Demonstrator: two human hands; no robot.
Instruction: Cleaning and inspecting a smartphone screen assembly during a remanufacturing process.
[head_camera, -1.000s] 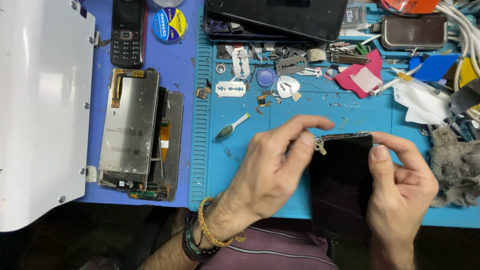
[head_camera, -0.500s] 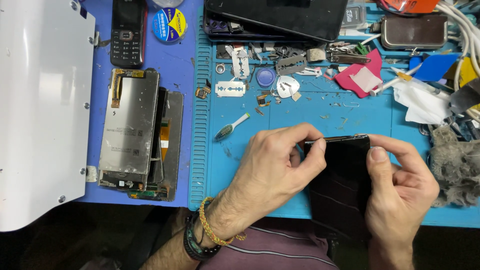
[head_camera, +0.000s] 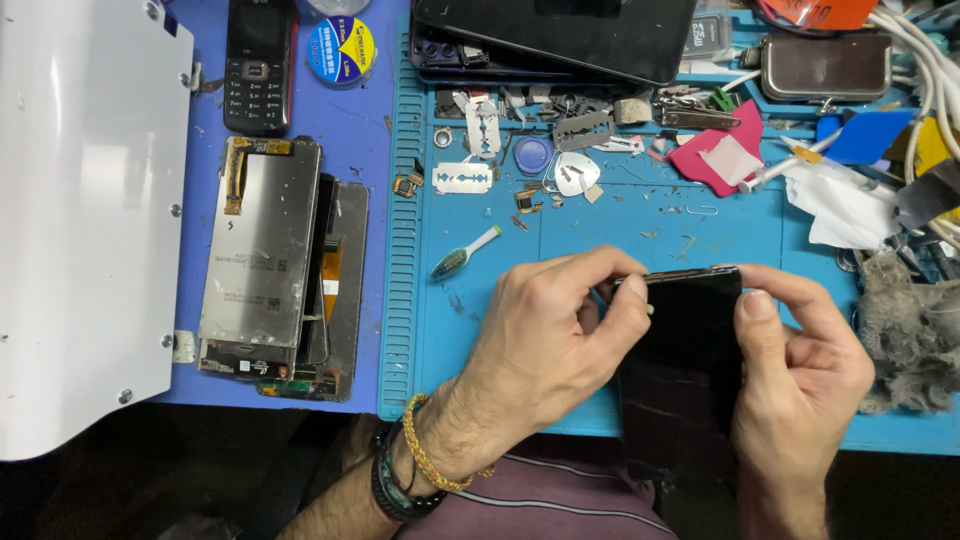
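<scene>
A black smartphone (head_camera: 682, 370) stands on edge over the blue work mat (head_camera: 600, 235), its dark screen towards me. My left hand (head_camera: 545, 335) pinches its top left corner with thumb and fingers. Whether a small tool sits between those fingers is hidden. My right hand (head_camera: 800, 385) grips the phone's right side, thumb on the top right corner. Beaded bracelets circle my left wrist.
A small toothbrush (head_camera: 463, 253), razor blades (head_camera: 463, 178), picks and screws litter the mat. Stacked phone screens (head_camera: 265, 265) lie at left beside a white panel (head_camera: 85, 210). A keypad phone (head_camera: 258, 62), a dark tablet (head_camera: 560, 35), white tissue (head_camera: 835, 205) and grey cloth (head_camera: 905, 330) surround the hands.
My left hand has closed down over the phone's top left corner; the small metallic piece seen between its fingers a second ago is now out of sight. The phone shifted slightly.
</scene>
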